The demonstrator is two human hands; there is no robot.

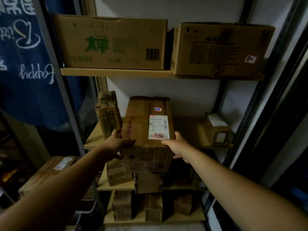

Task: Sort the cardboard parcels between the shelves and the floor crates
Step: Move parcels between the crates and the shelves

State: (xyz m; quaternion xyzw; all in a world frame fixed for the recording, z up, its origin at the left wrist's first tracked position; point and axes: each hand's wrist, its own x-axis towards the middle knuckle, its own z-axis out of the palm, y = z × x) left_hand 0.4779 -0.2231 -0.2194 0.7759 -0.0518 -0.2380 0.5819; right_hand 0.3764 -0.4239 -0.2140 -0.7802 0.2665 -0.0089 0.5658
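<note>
A tall taped cardboard parcel (143, 127) with a white shipping label sticks out past the front edge of the middle shelf (93, 139). My left hand (116, 144) grips its near left corner, thumb on top. My right hand (175, 145) grips its near right corner the same way. A narrow printed parcel (108, 114) leans just left of it. A small labelled parcel (216, 129) lies at the right end of the same shelf.
Two large cartons (113, 42) (220, 49) fill the top shelf. Several small parcels (150, 182) crowd the lower shelves. A dark floor crate (90, 214) with a labelled parcel (55, 165) above it stands at the lower left. A blue cloth (25, 64) hangs on the left.
</note>
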